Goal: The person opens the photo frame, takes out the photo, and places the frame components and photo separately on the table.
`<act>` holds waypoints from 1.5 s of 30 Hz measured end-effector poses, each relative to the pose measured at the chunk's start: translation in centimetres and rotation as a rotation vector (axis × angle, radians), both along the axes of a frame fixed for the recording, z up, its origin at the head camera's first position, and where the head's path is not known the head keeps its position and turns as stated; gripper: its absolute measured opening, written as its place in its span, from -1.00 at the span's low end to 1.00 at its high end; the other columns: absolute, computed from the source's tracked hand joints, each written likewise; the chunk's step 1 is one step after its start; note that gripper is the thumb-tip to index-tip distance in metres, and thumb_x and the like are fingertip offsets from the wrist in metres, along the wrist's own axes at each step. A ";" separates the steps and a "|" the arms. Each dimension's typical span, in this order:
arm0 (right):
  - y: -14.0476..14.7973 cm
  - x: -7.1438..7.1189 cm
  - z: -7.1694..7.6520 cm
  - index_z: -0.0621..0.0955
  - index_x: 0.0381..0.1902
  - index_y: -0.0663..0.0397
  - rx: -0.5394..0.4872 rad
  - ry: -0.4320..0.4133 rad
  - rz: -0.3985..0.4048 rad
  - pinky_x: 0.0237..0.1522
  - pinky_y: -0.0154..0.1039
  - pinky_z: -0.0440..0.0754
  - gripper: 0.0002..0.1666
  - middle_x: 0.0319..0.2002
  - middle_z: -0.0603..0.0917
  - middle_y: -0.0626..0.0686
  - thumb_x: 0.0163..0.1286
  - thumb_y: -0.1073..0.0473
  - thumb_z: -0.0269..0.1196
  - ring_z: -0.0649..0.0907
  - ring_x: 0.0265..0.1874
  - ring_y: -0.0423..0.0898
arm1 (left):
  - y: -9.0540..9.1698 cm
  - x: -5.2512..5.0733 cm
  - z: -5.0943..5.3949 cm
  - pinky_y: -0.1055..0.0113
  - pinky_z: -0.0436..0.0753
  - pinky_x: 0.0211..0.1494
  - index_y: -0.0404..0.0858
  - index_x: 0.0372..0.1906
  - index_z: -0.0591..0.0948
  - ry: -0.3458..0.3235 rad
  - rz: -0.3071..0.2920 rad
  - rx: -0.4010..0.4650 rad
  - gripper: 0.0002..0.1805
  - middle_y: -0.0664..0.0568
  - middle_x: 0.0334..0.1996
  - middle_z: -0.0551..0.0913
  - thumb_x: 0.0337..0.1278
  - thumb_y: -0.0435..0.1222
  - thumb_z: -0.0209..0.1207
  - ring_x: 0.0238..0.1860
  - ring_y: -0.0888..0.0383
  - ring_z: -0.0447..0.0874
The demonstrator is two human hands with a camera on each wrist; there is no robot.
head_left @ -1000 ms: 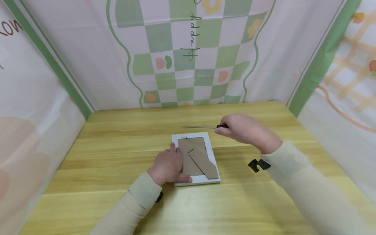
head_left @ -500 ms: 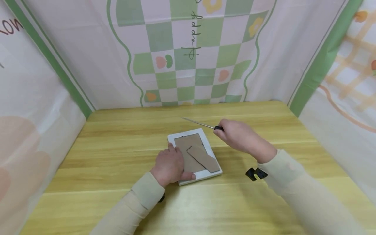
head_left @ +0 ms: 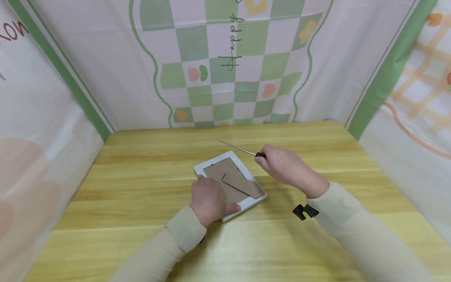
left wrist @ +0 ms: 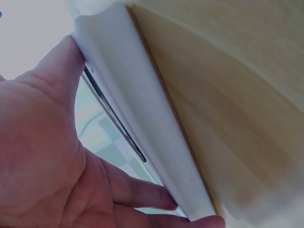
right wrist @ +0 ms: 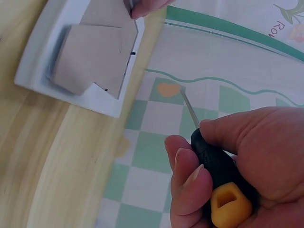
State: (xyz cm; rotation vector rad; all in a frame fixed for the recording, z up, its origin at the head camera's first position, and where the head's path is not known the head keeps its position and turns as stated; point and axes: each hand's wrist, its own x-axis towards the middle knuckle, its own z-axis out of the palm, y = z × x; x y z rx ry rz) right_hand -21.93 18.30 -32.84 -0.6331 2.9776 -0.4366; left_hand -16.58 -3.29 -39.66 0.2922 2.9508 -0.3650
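Note:
A white picture frame [head_left: 203,167] lies back side up on the table, turned at an angle, with a brown backing board and a fold-out stand [head_left: 246,185]. My left hand [head_left: 208,200] grips its near left side, thumb on the near edge. In the left wrist view the thumb and fingertips hold the white edge [left wrist: 142,104]. Beyond the frame's right side, my right hand [head_left: 287,166] holds a screwdriver by its black handle [head_left: 260,155], the shaft pointing left above the table. The right wrist view shows fingers curled round the black and yellow handle [right wrist: 213,164].
The wooden table [head_left: 141,196] spreads around the frame. A printed cloth with green checks [head_left: 225,94] hangs behind the table, with more cloth at the left and right. A black band piece [head_left: 305,212] sits at the right wrist.
The frame has turned counter-clockwise under my left hand, which has shifted slightly right. My right hand has come a little nearer and left, and the screwdriver's tip now tilts away toward the back.

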 end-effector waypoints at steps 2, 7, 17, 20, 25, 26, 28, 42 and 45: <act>0.0 0.0 -0.1 0.53 -0.22 0.11 -0.004 -0.004 -0.004 -0.32 -0.12 0.49 -0.69 -0.45 0.51 -0.01 0.67 0.02 0.04 0.49 -0.48 -0.10 | 0.3 0.0 -0.1 0.15 0.72 -0.13 -0.28 -0.28 0.83 0.017 0.018 -0.010 0.13 -0.27 0.20 0.70 -0.12 0.72 -0.07 0.25 -0.21 0.67; 0.1 0.1 -0.3 0.53 -0.23 0.10 -0.012 -0.005 -0.012 -0.34 -0.13 0.48 -0.69 -0.46 0.51 -0.01 0.66 0.03 0.04 0.49 -0.49 -0.10 | 0.9 0.3 -0.2 0.26 0.65 -0.36 -0.29 -0.47 0.78 0.049 0.048 -0.053 0.15 -0.27 0.12 0.74 -0.13 0.75 -0.14 -0.05 -0.14 0.81; 0.5 0.2 -0.8 0.51 -0.28 0.08 -0.036 0.000 -0.013 -0.40 -0.18 0.45 -0.69 -0.48 0.50 -0.02 0.65 0.03 0.04 0.47 -0.52 -0.11 | 0.9 0.2 -0.2 0.27 0.62 -0.37 -0.28 -0.45 0.80 0.033 0.073 -0.025 0.11 -0.35 0.12 0.72 -0.10 0.72 -0.09 -0.18 -0.10 0.83; 0.7 0.2 -0.9 0.50 -0.28 0.08 -0.044 -0.017 -0.017 -0.41 -0.18 0.43 -0.69 -0.48 0.49 -0.01 0.65 0.03 0.04 0.46 -0.52 -0.11 | -0.1 0.1 0.1 0.17 0.67 -0.31 -0.28 -0.30 0.82 0.023 0.068 0.091 0.01 -0.32 0.05 0.76 -0.11 0.64 0.12 -0.14 -0.10 0.82; 1.0 0.3 -1.0 0.48 -0.31 0.06 -0.053 -0.044 -0.028 -0.43 -0.19 0.38 -0.68 -0.48 0.46 -0.01 0.66 0.03 0.03 0.43 -0.53 -0.10 | -2.6 -0.3 0.5 0.12 0.66 -0.43 -0.26 -0.50 0.71 0.060 -0.011 0.232 -0.17 -0.13 -0.31 0.74 -0.21 0.51 0.37 -0.45 0.01 0.69; 1.0 0.3 -1.0 0.48 -0.31 0.06 -0.050 -0.045 -0.032 -0.42 -0.19 0.38 -0.68 -0.47 0.46 -0.01 0.66 0.03 0.03 0.43 -0.52 -0.10 | -3.1 -0.5 0.6 0.09 0.70 -0.36 -0.29 -0.44 0.72 0.061 -0.034 0.257 -0.16 -0.15 -0.27 0.73 -0.24 0.49 0.40 -0.38 -0.03 0.71; 1.2 0.4 -1.1 0.48 -0.30 0.06 -0.046 -0.049 -0.042 -0.42 -0.18 0.39 -0.69 -0.47 0.47 0.00 0.66 0.03 0.02 0.44 -0.52 -0.10 | -4.1 -1.2 0.8 0.01 0.75 -0.09 -0.43 -0.14 0.72 0.042 -0.073 0.298 -0.02 -0.30 0.04 0.70 -0.26 0.45 0.45 -0.07 -0.17 0.75; 1.5 0.8 -1.6 0.52 -0.23 0.11 -0.038 -0.036 -0.043 -0.38 -0.17 0.44 -0.71 -0.46 0.52 -0.01 0.65 0.04 0.07 0.48 -0.50 -0.10 | -7.0 -5.4 -0.1 -0.02 0.27 0.60 -0.53 0.59 0.10 -0.153 -0.228 0.420 0.39 -0.41 0.58 0.18 -0.08 0.27 0.51 0.57 -0.28 0.23; 1.5 0.9 -1.6 0.53 -0.24 0.11 -0.035 -0.031 -0.044 -0.38 -0.17 0.44 -0.71 -0.46 0.52 -0.01 0.65 0.03 0.07 0.48 -0.50 -0.10 | -6.9 -5.4 -0.1 -0.02 0.31 0.58 -0.53 0.59 0.12 -0.159 -0.220 0.430 0.38 -0.41 0.57 0.20 -0.09 0.26 0.52 0.55 -0.28 0.27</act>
